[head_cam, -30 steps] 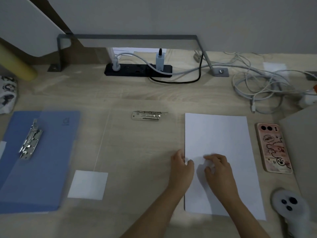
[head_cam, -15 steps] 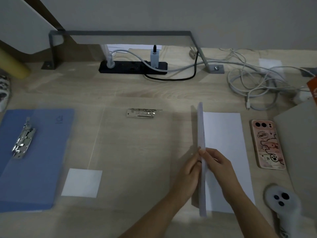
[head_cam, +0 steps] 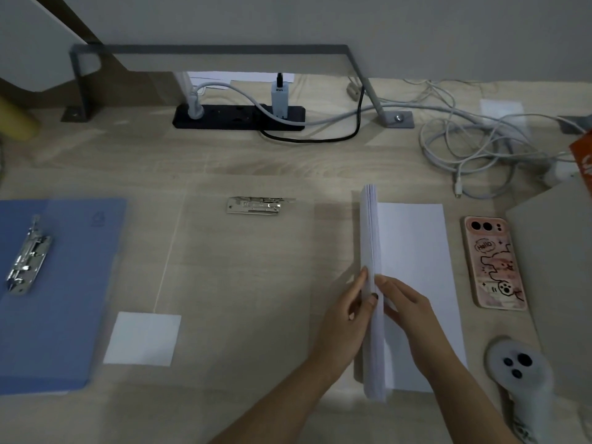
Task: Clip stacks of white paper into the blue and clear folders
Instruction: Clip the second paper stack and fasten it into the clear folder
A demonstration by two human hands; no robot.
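A stack of white paper stands on its long edge, upright, right of centre. My left hand presses its left face and my right hand its right face, pinching it between them. More white paper lies flat just to the right. The blue folder lies open at the far left with a metal clip on it. The clear folder lies open in the middle, its own metal clip at the top edge.
A small white paper square lies near the clear folder's lower left corner. A phone in a pink case and a white controller sit at the right. A black power strip and tangled cables run along the back.
One second ago the paper lay flat under both hands. The hands have since lifted part of it and stood it upright on its long edge.
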